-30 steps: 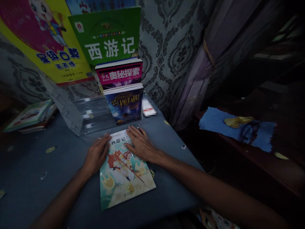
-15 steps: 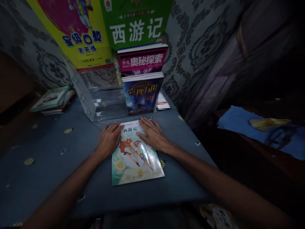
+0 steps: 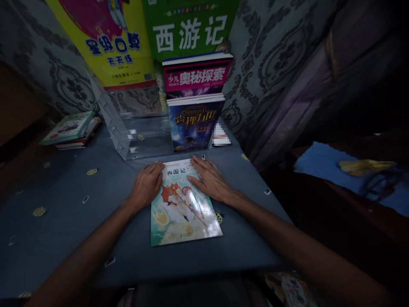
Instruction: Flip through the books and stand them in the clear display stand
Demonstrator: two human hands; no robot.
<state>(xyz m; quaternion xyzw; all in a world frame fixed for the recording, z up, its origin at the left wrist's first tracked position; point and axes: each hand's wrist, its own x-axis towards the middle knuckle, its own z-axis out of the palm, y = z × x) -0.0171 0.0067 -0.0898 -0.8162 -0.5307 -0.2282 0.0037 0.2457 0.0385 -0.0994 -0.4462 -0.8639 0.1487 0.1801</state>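
Observation:
A thin paperback book (image 3: 183, 204) with a pale green cover and a drawn figure lies face up on the blue tablecloth. My left hand (image 3: 147, 183) rests along its upper left edge, palm down, fingers stretched forward. On the upper right part of the cover lies my right hand (image 3: 209, 179), flat, with the thumb apart from the fingers. Both hands touch the book without gripping it. Just beyond it, an upright dark blue book (image 3: 194, 125) stands in front of a pink book (image 3: 198, 76) in a clear acrylic rack (image 3: 116, 128).
A yellow workbook (image 3: 128, 68) and a tall green book (image 3: 191, 34) stand at the back of the rack. Several books lie in a stack (image 3: 72, 130) at the far left of the table (image 3: 64, 183). Patterned wallpaper (image 3: 271, 51) rises behind, and blue cloth (image 3: 322, 166) lies beyond the right edge.
The view has shifted slightly, so the rack and its books appear a little further right and higher. Both hands stay in place on the thin book.

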